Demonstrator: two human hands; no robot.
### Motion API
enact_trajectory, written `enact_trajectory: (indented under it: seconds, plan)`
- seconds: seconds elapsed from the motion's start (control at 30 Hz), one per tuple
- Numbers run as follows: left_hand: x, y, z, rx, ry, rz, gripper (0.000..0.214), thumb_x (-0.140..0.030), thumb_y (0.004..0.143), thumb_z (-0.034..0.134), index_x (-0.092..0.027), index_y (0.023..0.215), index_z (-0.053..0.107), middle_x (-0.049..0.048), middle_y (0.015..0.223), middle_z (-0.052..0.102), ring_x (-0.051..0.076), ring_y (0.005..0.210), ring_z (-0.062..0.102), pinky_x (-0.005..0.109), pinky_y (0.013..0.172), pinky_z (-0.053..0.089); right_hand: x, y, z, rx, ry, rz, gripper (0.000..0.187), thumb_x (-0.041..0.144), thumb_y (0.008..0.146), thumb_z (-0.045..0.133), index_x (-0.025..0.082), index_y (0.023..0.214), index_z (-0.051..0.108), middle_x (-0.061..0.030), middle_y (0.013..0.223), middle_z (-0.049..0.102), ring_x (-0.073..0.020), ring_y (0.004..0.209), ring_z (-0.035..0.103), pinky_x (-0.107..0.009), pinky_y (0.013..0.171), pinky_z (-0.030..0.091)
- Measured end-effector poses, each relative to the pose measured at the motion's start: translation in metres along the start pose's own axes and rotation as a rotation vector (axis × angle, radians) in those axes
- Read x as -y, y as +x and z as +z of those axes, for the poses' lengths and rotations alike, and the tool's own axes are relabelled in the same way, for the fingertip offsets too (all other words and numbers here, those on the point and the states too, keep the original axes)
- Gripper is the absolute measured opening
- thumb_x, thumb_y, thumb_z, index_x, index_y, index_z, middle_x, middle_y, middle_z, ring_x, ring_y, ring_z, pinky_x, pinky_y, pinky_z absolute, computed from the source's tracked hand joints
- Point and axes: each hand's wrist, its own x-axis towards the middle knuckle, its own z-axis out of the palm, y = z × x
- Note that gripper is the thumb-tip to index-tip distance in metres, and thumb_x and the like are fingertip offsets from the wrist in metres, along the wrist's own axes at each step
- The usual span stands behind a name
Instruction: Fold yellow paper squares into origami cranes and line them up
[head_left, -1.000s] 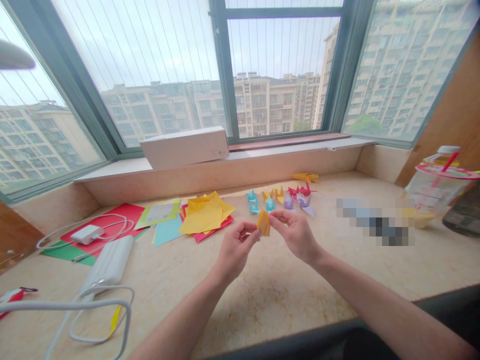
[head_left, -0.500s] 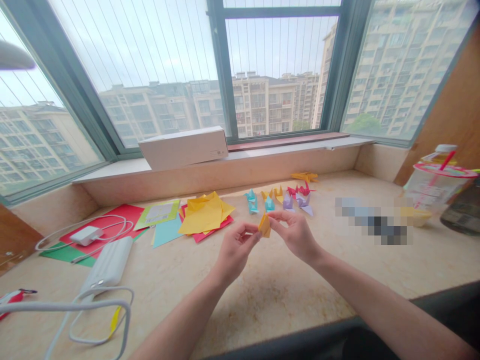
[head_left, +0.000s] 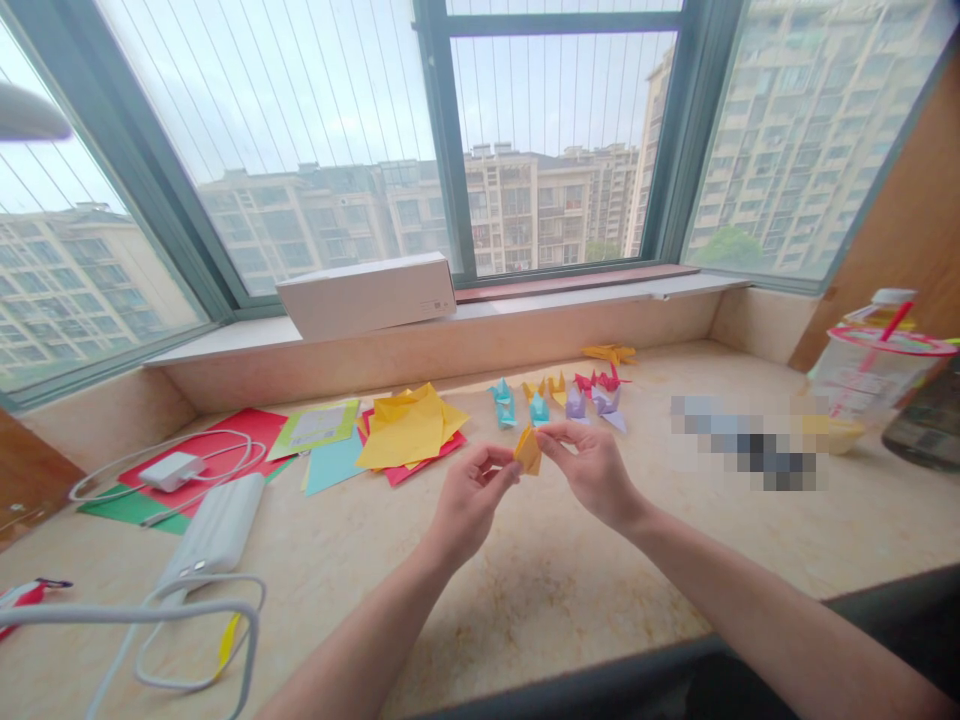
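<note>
A small folded orange paper piece [head_left: 529,449] is held in the air above the marble counter [head_left: 540,570], pinched from both sides. My left hand [head_left: 469,500] grips its left edge with thumb and fingertips. My right hand [head_left: 592,465] pinches its right edge the same way. Just behind the hands, several finished paper cranes [head_left: 559,395] in blue, yellow, red and purple stand in a row. A loose stack of yellow paper sheets [head_left: 411,425] lies to the left on red and blue sheets.
A white power bank [head_left: 217,530] with looped cables, a white charger [head_left: 171,468] on red paper and a green sheet lie at the left. A white box [head_left: 367,293] rests on the window sill. A plastic cup with a red straw [head_left: 870,375] stands at the right.
The orange piece and both hands have shifted very slightly; the grip is unchanged.
</note>
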Motion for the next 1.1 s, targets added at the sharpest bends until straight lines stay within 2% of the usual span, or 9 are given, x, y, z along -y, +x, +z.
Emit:
enact_trajectory:
  seconds: [0.23, 0.43, 0.6, 0.83, 0.97, 1.1]
  plan:
    - [-0.003, -0.001, 0.003, 0.026, -0.03, 0.017, 0.023, -0.036, 0.086, 0.066, -0.015, 0.092, 0.064, 0.0052, 0.087, 0.068, 0.015, 0.075, 0.063, 0.027, 0.068, 0.053, -0.003, 0.003, 0.001, 0.012, 0.094, 0.066, 0.024, 0.042, 0.082, 0.071, 0.019, 0.084, 0.075, -0.0056, 0.085, 0.076, -0.0213, 0.081, 0.069, -0.035, 0.078, 0.053]
    - [0.0, 0.001, 0.001, -0.061, -0.119, 0.023, 0.033, -0.034, 0.087, 0.065, -0.019, 0.113, 0.051, -0.0007, 0.077, 0.064, 0.014, 0.071, 0.061, 0.026, 0.065, 0.051, -0.004, 0.003, 0.001, 0.13, 0.266, 0.125, 0.03, 0.042, 0.081, 0.072, 0.018, 0.098, 0.07, -0.0029, 0.076, 0.071, -0.0165, 0.07, 0.066, -0.031, 0.067, 0.052]
    - [0.0, 0.001, 0.003, -0.037, -0.188, 0.019, 0.033, -0.036, 0.088, 0.064, -0.023, 0.112, 0.046, -0.0045, 0.074, 0.059, 0.012, 0.063, 0.059, 0.027, 0.062, 0.051, -0.001, 0.004, -0.001, 0.189, 0.242, 0.097, 0.028, 0.036, 0.083, 0.071, 0.022, 0.107, 0.067, -0.0022, 0.081, 0.07, -0.0156, 0.073, 0.064, -0.03, 0.068, 0.051]
    - [0.005, -0.002, 0.002, 0.049, -0.094, 0.077, 0.024, -0.04, 0.092, 0.057, -0.022, 0.107, 0.052, -0.0021, 0.082, 0.057, 0.012, 0.062, 0.06, 0.026, 0.059, 0.05, -0.002, 0.005, -0.004, 0.226, 0.168, 0.061, 0.02, 0.028, 0.082, 0.069, 0.021, 0.099, 0.062, -0.0026, 0.089, 0.067, -0.015, 0.076, 0.062, -0.031, 0.071, 0.05]
    - [0.006, -0.005, 0.001, 0.114, 0.027, 0.042, 0.024, -0.038, 0.097, 0.048, -0.021, 0.113, 0.052, -0.0021, 0.073, 0.059, 0.013, 0.063, 0.062, 0.028, 0.067, 0.051, -0.002, 0.005, -0.007, 0.238, 0.048, -0.006, 0.012, 0.021, 0.081, 0.065, 0.02, 0.09, 0.058, -0.0006, 0.083, 0.063, -0.0141, 0.071, 0.059, -0.029, 0.067, 0.047]
    - [0.006, -0.006, 0.002, 0.128, 0.039, 0.046, 0.027, -0.036, 0.096, 0.049, -0.023, 0.12, 0.049, -0.0012, 0.083, 0.056, 0.013, 0.065, 0.064, 0.029, 0.066, 0.052, -0.003, 0.005, -0.009, 0.234, -0.083, -0.088, 0.012, 0.016, 0.08, 0.063, 0.02, 0.089, 0.056, 0.0001, 0.083, 0.061, -0.014, 0.072, 0.057, -0.029, 0.069, 0.047]
